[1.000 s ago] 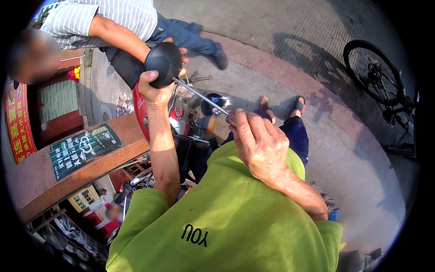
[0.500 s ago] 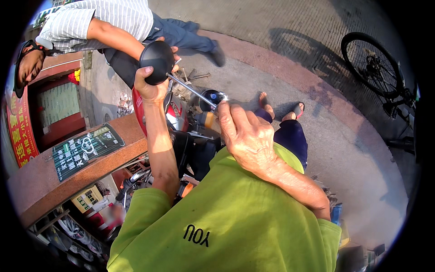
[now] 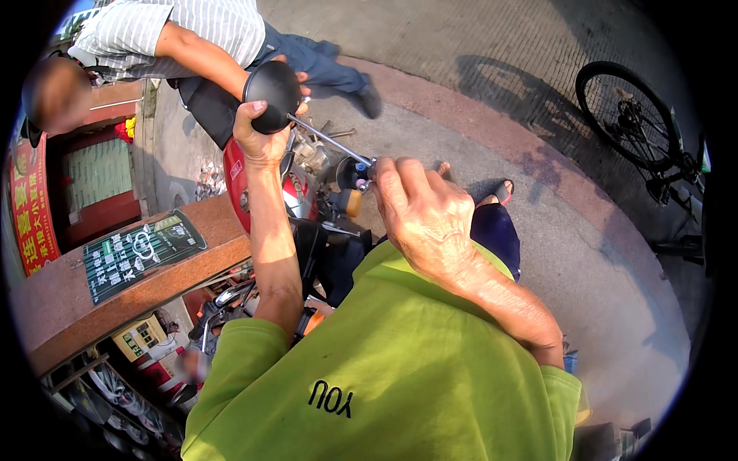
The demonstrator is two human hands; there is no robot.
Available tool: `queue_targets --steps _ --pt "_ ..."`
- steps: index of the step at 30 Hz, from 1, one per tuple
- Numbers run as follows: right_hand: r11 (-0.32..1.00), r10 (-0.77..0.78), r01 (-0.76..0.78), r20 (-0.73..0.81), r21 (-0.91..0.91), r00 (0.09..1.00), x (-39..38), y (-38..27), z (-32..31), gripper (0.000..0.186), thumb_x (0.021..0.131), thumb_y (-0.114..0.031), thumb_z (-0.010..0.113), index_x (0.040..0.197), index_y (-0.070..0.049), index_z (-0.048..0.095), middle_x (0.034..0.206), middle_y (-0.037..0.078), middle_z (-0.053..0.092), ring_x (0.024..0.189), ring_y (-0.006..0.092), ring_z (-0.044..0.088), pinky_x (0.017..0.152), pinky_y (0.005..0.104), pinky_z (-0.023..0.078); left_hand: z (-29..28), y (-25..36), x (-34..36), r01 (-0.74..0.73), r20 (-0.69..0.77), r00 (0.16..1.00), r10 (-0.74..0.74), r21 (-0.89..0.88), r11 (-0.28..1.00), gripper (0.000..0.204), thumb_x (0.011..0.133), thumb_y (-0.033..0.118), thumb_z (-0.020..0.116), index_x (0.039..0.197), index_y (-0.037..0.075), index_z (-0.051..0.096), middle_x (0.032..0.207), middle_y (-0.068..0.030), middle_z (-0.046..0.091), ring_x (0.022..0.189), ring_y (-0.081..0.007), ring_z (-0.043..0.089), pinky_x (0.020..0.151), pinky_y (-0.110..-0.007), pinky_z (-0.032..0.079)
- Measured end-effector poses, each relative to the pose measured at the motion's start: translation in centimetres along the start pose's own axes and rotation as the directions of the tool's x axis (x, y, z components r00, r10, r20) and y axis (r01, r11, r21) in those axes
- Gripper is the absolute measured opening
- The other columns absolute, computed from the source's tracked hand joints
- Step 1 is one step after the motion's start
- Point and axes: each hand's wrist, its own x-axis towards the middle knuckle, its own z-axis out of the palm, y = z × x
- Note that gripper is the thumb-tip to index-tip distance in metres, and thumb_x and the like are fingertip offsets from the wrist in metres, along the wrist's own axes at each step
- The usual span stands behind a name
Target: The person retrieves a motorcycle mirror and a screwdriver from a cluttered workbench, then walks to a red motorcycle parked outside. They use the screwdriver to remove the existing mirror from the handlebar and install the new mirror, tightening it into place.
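A round black motorcycle mirror is held up by my left hand, its thumb on the near edge and fingers wrapped around the far side. From the mirror a thin metal stem slants down to the right. At the stem's lower end my right hand is closed, fingers bent together around it. My fingers hide the very tip. Below and behind the stem stands a red motorcycle with an amber turn signal.
Another person in a striped shirt leans in at the upper left, an arm reaching behind the mirror. A stone-topped counter with a dark sign runs along the left. A bicycle stands at the right on the pavement.
The mirror has shifted slightly right and down with my left hand. My right hand has turned a little, its fingers curling more over the stem's end.
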Motion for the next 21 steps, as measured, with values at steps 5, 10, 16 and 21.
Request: queue_targets --steps 5,10,16,21 --pt "0.445 0.367 -0.636 0.519 0.631 0.772 1.9 1.3 -1.3 0.026 0.085 -0.021 0.063 0.091 0.003 0.057 0.066 0.021 0.063 0.065 0.0364 0.064 0.061 0.0459 0.048 -0.1 0.5 0.5 0.047 0.048 0.998 -0.044 -0.049 0.998 0.079 0.062 0.03 0.058 0.13 -0.006 0.041 0.11 -0.0276 0.055 0.091 -0.0306 0.058 0.067 -0.035 0.045" --pt "0.643 0.385 -0.555 0.404 0.528 0.83 1.8 0.4 -1.1 0.027 0.083 -0.017 0.063 0.093 0.006 0.054 0.069 0.023 0.062 0.066 0.0406 0.063 0.061 0.0485 0.048 -0.4 0.7 0.4 0.088 0.051 0.995 -0.087 -0.022 0.996 0.084 0.061 0.033 0.06 0.133 -0.002 0.038 0.111 -0.0265 0.054 0.094 -0.0329 0.058 0.071 -0.039 0.047" --pt "0.731 0.341 -0.436 0.272 0.525 0.9 2.3 -0.3 -3.0 0.028 0.078 -0.011 0.064 0.101 0.002 0.053 0.075 0.021 0.062 0.065 0.0376 0.062 0.056 0.0437 0.049 -1.1 1.7 0.7 0.197 0.059 0.979 -0.193 -0.085 0.977 0.081 0.064 0.045 0.063 0.13 0.002 0.04 0.12 -0.0237 0.049 0.109 -0.0378 0.052 0.081 -0.049 0.049" --pt "0.735 0.294 -0.429 0.322 0.526 0.9 1.9 -0.5 -3.1 0.034 0.073 -0.007 0.064 0.104 0.001 0.051 0.074 0.012 0.055 0.054 0.0273 0.059 0.046 0.0367 0.045 0.8 1.8 0.8 0.194 -0.081 0.978 -0.191 0.026 0.981 0.08 0.061 0.052 0.061 0.123 0.004 0.045 0.114 -0.0207 0.047 0.098 -0.0353 0.05 0.075 -0.043 0.047"
